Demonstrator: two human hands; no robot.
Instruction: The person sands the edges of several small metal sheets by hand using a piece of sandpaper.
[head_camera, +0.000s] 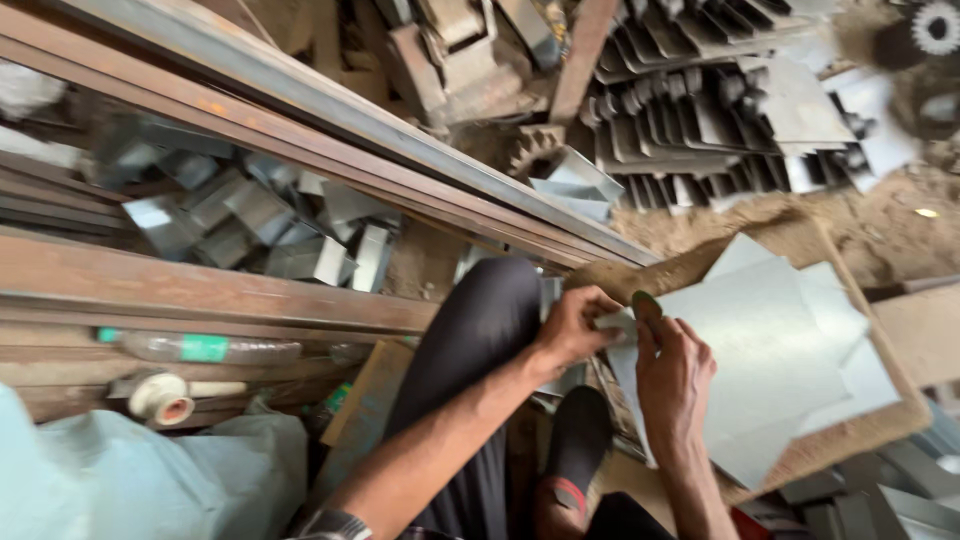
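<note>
My left hand (575, 325) and my right hand (672, 375) meet at the near edge of a stack of flat grey metal sheets (780, 350). Both pinch a small pale piece (617, 322) between the fingers. My right thumb touches a small green oval thing (645, 303); what it is stays unclear. The sheets lie on a worn brown board (870, 425). My knee in dark trousers (480, 330) is just left of the hands, and my foot in a dark sandal (575, 450) rests below them.
Long rusty steel bars (300, 130) run diagonally at the upper left. Bent grey metal brackets (260, 220) lie in a heap beneath them. Rows of stacked bent parts (700, 130) fill the top right. A plastic bottle (200, 348) and a tape roll (165, 398) lie at left.
</note>
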